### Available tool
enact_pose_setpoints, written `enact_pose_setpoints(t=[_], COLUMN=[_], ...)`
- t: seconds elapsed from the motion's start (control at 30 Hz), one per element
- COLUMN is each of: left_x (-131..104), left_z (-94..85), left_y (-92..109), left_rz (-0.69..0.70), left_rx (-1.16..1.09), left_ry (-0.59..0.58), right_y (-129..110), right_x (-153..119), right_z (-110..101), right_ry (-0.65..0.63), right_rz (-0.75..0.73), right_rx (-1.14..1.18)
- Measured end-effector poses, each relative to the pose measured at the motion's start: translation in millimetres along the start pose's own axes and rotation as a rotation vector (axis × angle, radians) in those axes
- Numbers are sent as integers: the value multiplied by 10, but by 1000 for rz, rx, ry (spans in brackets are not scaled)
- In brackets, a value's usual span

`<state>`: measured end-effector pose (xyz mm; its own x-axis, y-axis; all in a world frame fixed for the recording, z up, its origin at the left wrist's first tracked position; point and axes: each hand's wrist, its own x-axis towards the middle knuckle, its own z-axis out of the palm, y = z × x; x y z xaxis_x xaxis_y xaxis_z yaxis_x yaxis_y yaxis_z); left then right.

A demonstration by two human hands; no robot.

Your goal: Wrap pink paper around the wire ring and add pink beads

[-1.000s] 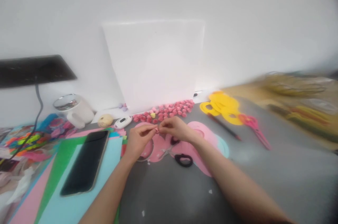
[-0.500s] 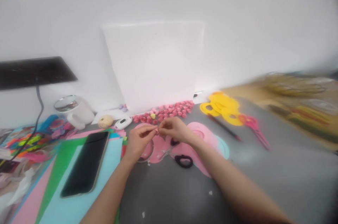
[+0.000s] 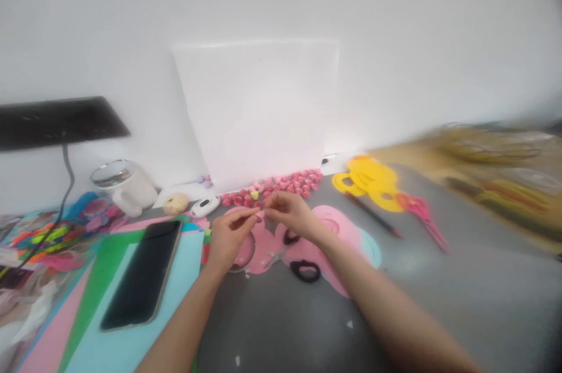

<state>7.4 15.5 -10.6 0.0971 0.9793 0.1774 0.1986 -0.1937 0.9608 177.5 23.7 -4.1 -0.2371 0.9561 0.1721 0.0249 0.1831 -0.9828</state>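
Observation:
My left hand (image 3: 232, 239) and my right hand (image 3: 290, 215) are raised close together over the table, fingertips almost meeting. Both are closed in a pinch; a tiny pinkish bit seems to lie between the fingertips, too blurred to name. Beneath them spread pink paper cut-outs (image 3: 263, 250) with a round ring-shaped item (image 3: 246, 253) by my left wrist. Scissors with black handles (image 3: 305, 270) lie on the pink paper below my right hand. Just beyond the fingers sits a cluster of small pink rolled paper roses (image 3: 302, 180), with one yellow piece (image 3: 254, 195) among them.
A phone (image 3: 143, 273) rests on coloured paper sheets (image 3: 94, 303) at left, near a white mug (image 3: 132, 188). At right lie yellow paper rings (image 3: 373, 177), a dark pencil (image 3: 373, 214) and pink scissors (image 3: 425, 221). A white board (image 3: 263, 109) leans on the wall.
The fingertips have drawn slightly apart, and my right hand has risen and turned a little. Other things stay where they were; the view has shifted only slightly.

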Motion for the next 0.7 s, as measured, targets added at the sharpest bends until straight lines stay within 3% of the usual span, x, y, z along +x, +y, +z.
enact_pose_setpoints(t=[0.23, 0.47, 0.7], left_x=[-14, -21, -14], left_z=[-3, -20, -43], left_y=[49, 116, 39], left_rz=[31, 98, 184], left_rx=[17, 109, 170], left_ry=[51, 58, -41], right_y=[-18, -101, -62], right_x=[-5, -33, -38], right_z=[46, 43, 26], right_ry=[101, 49, 11], right_rz=[33, 105, 131], right_rx=[-26, -22, -37])
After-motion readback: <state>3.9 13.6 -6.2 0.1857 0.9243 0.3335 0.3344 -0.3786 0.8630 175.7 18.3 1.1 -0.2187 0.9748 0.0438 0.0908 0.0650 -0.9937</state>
